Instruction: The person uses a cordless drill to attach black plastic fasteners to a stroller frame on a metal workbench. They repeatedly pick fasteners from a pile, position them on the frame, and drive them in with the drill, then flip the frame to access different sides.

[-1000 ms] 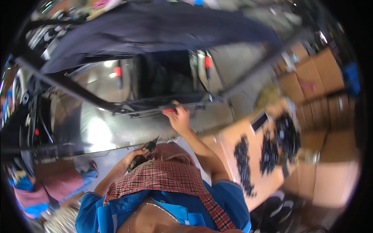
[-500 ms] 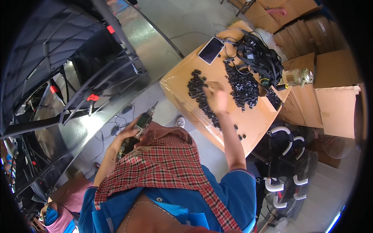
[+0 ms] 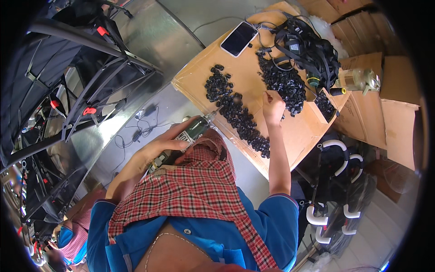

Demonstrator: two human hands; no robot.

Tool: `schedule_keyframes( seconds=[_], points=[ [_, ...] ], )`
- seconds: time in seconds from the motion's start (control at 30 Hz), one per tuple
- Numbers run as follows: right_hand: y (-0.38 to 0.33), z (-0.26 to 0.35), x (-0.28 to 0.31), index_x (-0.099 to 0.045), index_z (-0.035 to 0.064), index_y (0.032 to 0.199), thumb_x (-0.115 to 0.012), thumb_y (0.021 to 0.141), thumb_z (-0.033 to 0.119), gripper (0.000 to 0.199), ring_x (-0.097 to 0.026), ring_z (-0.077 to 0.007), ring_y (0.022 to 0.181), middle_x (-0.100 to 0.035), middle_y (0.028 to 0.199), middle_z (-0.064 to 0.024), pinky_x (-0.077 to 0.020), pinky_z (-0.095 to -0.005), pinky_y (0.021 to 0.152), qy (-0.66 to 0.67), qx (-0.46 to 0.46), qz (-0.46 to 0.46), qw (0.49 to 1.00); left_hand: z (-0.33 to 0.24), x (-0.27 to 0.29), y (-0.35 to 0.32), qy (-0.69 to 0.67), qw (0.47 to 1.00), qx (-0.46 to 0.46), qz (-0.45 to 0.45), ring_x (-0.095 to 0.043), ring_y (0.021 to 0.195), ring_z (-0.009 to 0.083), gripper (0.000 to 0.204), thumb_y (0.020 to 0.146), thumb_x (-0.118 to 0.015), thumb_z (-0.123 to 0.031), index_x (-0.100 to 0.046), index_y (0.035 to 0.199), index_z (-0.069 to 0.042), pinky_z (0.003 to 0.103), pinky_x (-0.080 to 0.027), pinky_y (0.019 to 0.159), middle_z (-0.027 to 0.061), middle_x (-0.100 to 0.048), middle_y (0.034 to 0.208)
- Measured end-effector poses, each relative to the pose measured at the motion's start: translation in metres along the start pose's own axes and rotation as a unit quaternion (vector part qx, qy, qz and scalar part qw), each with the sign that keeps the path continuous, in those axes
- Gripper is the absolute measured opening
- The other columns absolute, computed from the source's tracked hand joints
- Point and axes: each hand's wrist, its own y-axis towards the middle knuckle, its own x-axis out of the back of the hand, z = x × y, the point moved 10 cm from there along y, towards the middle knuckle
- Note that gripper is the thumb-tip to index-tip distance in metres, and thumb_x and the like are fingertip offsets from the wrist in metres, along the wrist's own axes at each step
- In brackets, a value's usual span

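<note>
My left hand (image 3: 170, 138) is wrapped round a dark green power screwdriver (image 3: 195, 129). Its bit points up and right, toward the near edge of the cardboard-topped table (image 3: 247, 77). Above the table, my right hand (image 3: 273, 108) is closed, fingers curled together; whether something small is in them cannot be made out. It is between a long pile of small black plastic parts (image 3: 238, 115) on its left and a denser pile of small black pieces (image 3: 286, 86) on its far right side.
A white-edged phone (image 3: 239, 39) lies at the table's far left, beside a heap of black straps (image 3: 308, 47). Cardboard boxes (image 3: 362, 113) stand at the right, with white-handled frames (image 3: 335, 145) below them. Black folding frames (image 3: 90, 68) rest on a metal table at left.
My right hand has moved right, off the left pile and toward the right one. The screwdriver has moved right and tilted closer to the table edge. My view has shifted slightly.
</note>
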Motion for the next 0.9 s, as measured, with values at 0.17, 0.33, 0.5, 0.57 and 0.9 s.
schedule_keyframes(
  seconds=[0.17, 0.33, 0.5, 0.57, 0.9],
  points=[
    [-0.024, 0.045, -0.02, -0.064, -0.0068, 0.103, -0.065, 0.087, 0.0, 0.017, -0.069, -0.0201, 0.076, -0.07, 0.095, -0.0156, -0.0563, -0.0286, 0.068, 0.502, -0.181, 0.105, 0.839, -0.014, -0.015, 0.007, 0.034, 0.998, -0.006, 0.043, -0.06, 0.073, 0.0152, 0.1, 0.072, -0.071, -0.051, -0.026, 0.151, -0.01, 0.028, -0.047, 0.065, 0.0103, -0.058, 0.083],
    [-0.052, 0.081, -0.04, -0.064, -0.0052, 0.105, -0.064, 0.091, 0.008, 0.019, -0.07, -0.0224, 0.078, -0.069, 0.096, -0.0195, -0.0602, -0.0334, 0.072, 0.634, -0.256, 0.173, 0.709, -0.016, -0.019, 0.012, 0.095, 0.994, -0.026, 0.045, -0.062, 0.059, 0.0152, 0.096, 0.073, -0.071, -0.046, -0.028, 0.151, -0.013, 0.027, -0.049, 0.056, 0.0075, -0.06, 0.079],
    [-0.062, 0.096, -0.042, -0.064, -0.0047, 0.102, -0.062, 0.093, 0.011, 0.019, -0.071, -0.0231, 0.075, -0.069, 0.095, -0.0224, -0.0613, -0.0337, 0.071, 0.667, -0.26, 0.196, 0.67, -0.013, -0.027, 0.011, 0.043, 0.996, -0.012, 0.073, -0.061, 0.056, 0.0135, 0.098, 0.075, -0.074, -0.038, -0.021, 0.153, -0.014, 0.025, -0.049, 0.054, 0.0073, -0.059, 0.077],
    [-0.063, 0.094, -0.042, -0.064, -0.0046, 0.102, -0.061, 0.093, 0.011, 0.018, -0.071, -0.024, 0.075, -0.069, 0.094, -0.0228, -0.0615, -0.0341, 0.071, 0.675, -0.257, 0.199, 0.662, -0.013, -0.032, 0.01, 0.024, 0.996, -0.008, 0.091, -0.06, 0.056, 0.0133, 0.099, 0.076, -0.074, -0.036, -0.017, 0.154, -0.014, 0.025, -0.049, 0.053, 0.0074, -0.059, 0.079],
    [-0.066, 0.094, -0.027, -0.064, -0.005, 0.1, -0.06, 0.094, 0.012, 0.018, -0.071, -0.0252, 0.076, -0.069, 0.092, -0.0223, -0.0616, -0.0354, 0.072, 0.704, -0.227, 0.198, 0.643, -0.014, -0.046, 0.013, 0.006, 0.99, -0.017, 0.139, -0.059, 0.057, 0.0134, 0.096, 0.081, -0.071, -0.031, -0.012, 0.154, -0.011, 0.024, -0.049, 0.052, 0.0101, -0.058, 0.085]
  ],
)
